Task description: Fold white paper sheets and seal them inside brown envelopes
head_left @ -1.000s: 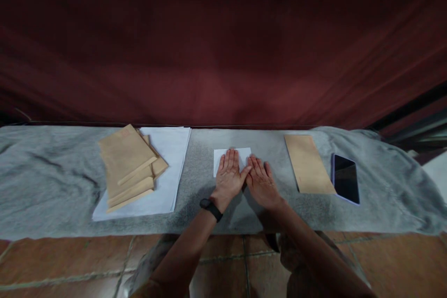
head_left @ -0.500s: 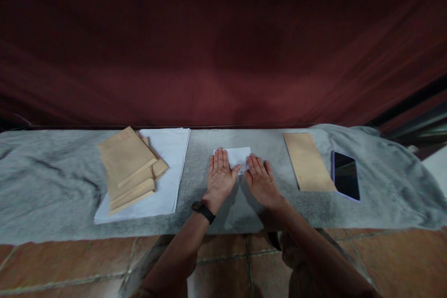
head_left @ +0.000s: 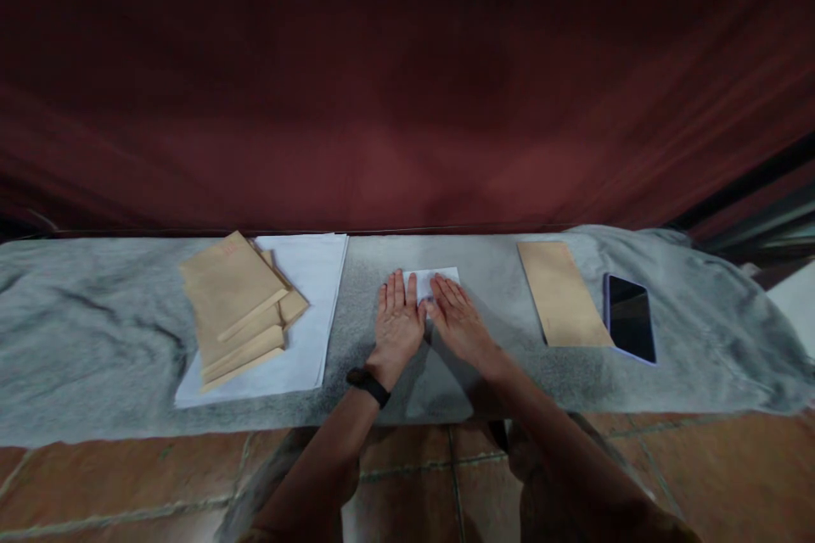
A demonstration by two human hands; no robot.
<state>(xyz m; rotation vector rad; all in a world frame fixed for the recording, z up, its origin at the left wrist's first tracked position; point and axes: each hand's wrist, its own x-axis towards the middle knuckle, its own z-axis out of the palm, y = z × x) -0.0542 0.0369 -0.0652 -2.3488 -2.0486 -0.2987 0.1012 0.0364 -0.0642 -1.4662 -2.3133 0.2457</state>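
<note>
A small folded sheet of white paper lies on the grey cloth in front of me, partly hidden under both hands. My left hand rests flat on its left part, fingers stretched out and pointing away from me. Flat on the right part lies my right hand, its fingers extended and angled toward the left. The two thumbs nearly meet at the paper's near edge. Neither hand grips anything. A dark watch is on my left wrist.
Several brown envelopes lie fanned on a stack of white paper at the left. On the right, a single brown envelope lies beside a phone. The grey cloth covers a narrow surface before a dark red curtain.
My right hand has slid left and slightly forward over the paper, closer to my left hand. My left hand has shifted only slightly. The envelopes and phone stay in place.
</note>
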